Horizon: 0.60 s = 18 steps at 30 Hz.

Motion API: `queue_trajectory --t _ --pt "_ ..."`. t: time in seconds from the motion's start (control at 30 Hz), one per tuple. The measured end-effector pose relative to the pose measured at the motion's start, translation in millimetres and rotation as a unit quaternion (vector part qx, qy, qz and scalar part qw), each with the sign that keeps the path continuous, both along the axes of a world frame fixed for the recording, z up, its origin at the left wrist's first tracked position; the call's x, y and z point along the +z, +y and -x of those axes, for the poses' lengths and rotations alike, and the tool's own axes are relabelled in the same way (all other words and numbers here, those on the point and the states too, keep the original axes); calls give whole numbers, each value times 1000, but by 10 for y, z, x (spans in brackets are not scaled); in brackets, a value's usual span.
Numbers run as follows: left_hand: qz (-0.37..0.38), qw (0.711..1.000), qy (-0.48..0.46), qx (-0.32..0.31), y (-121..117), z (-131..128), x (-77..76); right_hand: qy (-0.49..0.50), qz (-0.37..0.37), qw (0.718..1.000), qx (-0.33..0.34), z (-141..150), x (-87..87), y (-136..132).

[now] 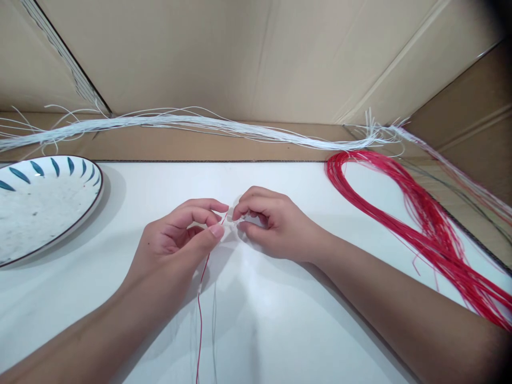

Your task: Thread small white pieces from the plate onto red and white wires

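Observation:
My left hand [176, 240] pinches a thin red wire [200, 304] between thumb and forefinger at the middle of the white table [280, 330]. The wire trails down toward me, beside a thin white wire [214, 320]. My right hand [272, 224] is closed in a pinch right next to the left, its fingertips on something small and pale that I cannot make out. The two hands almost touch at their fingertips.
A white plate [40, 208] with blue leaf marks sits at the left. A bundle of red wires [420, 224] loops at the right. A long bundle of white wires [200, 125] lies along the cardboard wall [240, 53] at the back.

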<state>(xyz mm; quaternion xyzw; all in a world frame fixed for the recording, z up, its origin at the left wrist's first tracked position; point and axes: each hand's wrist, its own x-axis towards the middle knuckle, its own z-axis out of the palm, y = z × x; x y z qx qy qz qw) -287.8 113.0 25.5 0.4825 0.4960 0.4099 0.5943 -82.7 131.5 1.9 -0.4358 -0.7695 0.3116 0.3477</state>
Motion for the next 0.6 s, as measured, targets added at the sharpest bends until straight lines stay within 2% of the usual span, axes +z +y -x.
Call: queue_trajectory --t 0.2,0.6 --pt "-21 1000 18 -11 11 35 -4 -62 -27 997 30 17 18 -23" --pt "-41 999 10 -34 -10 48 -5 -76 -11 996 36 20 14 -10"
